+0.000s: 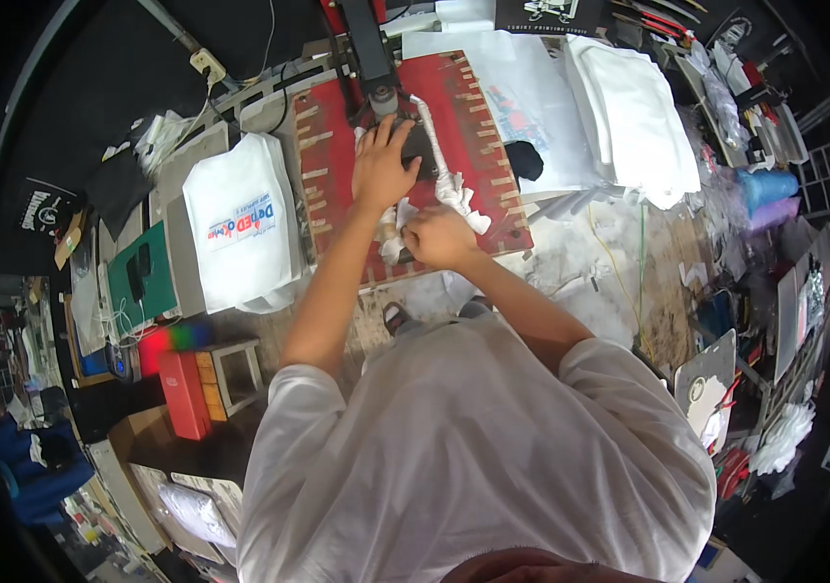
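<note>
In front of me is a heat press with a wide red top plate (342,160), its edges dotted with strips of tan tape. A lever handle (433,136) wrapped in white material runs over the plate, with ragged white wrapping at its near end. My left hand (383,167) lies over the dark middle part of the press, fingers stretched out and somewhat apart, holding nothing. Closer to me, my right hand (441,238) is closed round the wrapped near end of the handle, its fingertips hidden from view. The dark press arm (372,53) rises at the far side.
Left of the press lies a stack of white printed bags (240,223). Folded white fabric (629,117) is piled on the right, with a black cloth (525,159) between. Further left are a green mat (143,272) and a red box (185,394). Cluttered shelves (794,291) line the right side.
</note>
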`<state>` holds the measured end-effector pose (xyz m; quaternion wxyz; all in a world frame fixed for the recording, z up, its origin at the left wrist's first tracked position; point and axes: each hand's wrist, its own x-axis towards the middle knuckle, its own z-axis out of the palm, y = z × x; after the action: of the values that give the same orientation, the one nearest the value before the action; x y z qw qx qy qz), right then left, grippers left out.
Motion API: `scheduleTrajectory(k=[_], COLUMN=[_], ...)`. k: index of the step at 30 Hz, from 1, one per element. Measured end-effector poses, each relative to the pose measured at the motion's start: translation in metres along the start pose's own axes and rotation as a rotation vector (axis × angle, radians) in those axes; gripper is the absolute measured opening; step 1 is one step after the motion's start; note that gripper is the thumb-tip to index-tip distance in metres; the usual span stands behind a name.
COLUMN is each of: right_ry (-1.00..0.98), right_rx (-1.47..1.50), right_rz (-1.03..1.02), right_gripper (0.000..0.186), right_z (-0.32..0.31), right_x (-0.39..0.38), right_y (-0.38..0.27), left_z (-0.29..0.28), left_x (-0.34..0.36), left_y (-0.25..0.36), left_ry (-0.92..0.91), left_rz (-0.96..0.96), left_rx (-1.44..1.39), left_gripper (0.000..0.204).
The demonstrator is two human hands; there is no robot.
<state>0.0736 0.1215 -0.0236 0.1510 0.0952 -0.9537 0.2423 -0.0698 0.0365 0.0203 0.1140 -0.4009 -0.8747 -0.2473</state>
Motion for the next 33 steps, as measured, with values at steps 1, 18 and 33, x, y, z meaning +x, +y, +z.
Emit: scheduleTrajectory(k=[1, 18, 33], right_ry=[-0.001, 0.027, 0.053], right_rx=[0.002, -0.037, -0.012], right_rz=[0.004, -0.045, -0.052], right_gripper=[0.020, 0.019, 0.016], right_z=[0.0001, 0.0048, 0.0023], right_x=[-0.0001, 0.0020, 0.0010], right_y=[-0.0004, 0.0021, 0.0000], left_z=[0.0007, -0.0006, -0.0040], left_x=[-0.0007, -0.0006, -0.0023], left_y=[-0.0003, -0.0034, 0.0020], left_ry=[0.001, 0.012, 0.072], left_rz=[-0.004, -0.038, -0.009], left_rx=[0.001, -0.025, -0.038], left_gripper=[0.061, 0.057, 0.054])
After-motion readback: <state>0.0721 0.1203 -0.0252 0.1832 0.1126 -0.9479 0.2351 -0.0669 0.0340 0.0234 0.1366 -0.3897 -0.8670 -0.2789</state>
